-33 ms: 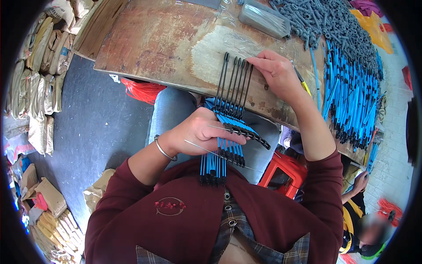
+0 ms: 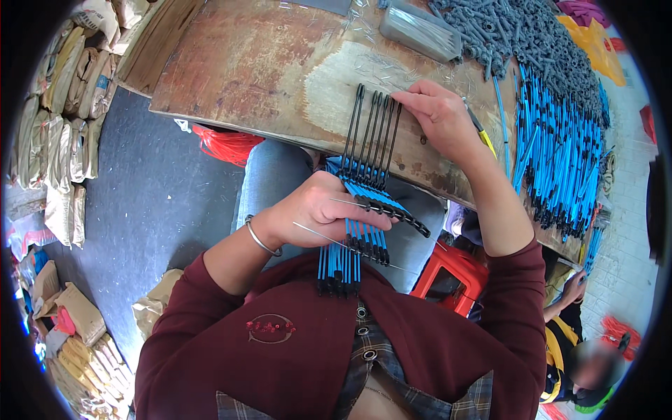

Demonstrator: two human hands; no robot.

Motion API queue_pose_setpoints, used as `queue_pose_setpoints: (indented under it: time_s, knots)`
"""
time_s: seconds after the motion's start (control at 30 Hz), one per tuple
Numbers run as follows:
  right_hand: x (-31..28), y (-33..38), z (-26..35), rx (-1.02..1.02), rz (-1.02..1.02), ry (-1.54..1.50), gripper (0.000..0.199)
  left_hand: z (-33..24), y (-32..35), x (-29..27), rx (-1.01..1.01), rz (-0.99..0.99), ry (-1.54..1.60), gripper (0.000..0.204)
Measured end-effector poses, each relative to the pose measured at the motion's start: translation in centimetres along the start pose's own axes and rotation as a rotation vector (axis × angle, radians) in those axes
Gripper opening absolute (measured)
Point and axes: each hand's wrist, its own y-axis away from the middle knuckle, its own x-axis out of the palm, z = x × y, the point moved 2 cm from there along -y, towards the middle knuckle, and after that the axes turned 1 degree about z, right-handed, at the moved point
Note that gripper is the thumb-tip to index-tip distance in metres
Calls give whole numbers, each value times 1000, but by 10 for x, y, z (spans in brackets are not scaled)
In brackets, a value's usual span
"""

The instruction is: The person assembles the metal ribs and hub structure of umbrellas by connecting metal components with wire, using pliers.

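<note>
My left hand (image 2: pixel 322 210) is closed around a bundle of thin blue rods (image 2: pixel 339 262) with black joint pieces, held above my lap. Several slim black rods (image 2: pixel 367 136) fan out from the bundle's far end, their looped tips over the table edge. Two thin metal pins (image 2: pixel 318 234) stick out sideways by my left fingers and seem to run through rows of black pieces. With thumb and fingers pinched together, my right hand (image 2: pixel 442 115) grips the tip of the rightmost black rod.
On the worn wooden table (image 2: pixel 231 77) are loose pins, a clear box of metal pins (image 2: pixel 420 31), grey plastic parts (image 2: pixel 490 35), a yellow-handled tool (image 2: pixel 484 136) and piled blue rods (image 2: pixel 560 154). A red stool (image 2: pixel 448 276) stands below; another person (image 2: pixel 560 329) sits lower right. Packages (image 2: pixel 63 150) line the left.
</note>
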Motion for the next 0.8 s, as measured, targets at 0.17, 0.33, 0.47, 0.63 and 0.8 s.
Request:
queue_pose_setpoints:
  time_s: [0.17,0.33,0.47,0.63,0.8]
  knots:
    - [4,-1,4,22,-33,-11,18,1,-3,-2,38,-21,18,28]
    - [4,-5,6,15,-19,35,18,0,-4,0,101,-41,-8,30]
    - [3,-8,5,27,-15,-2,18,-5,-4,-3,82,-51,41,33]
    - [4,-10,4,10,-25,-39,18,-3,-2,-3,44,-44,93,36]
    - [4,-10,1,-33,-40,-35,17,-3,-3,-3,-77,-36,236,36]
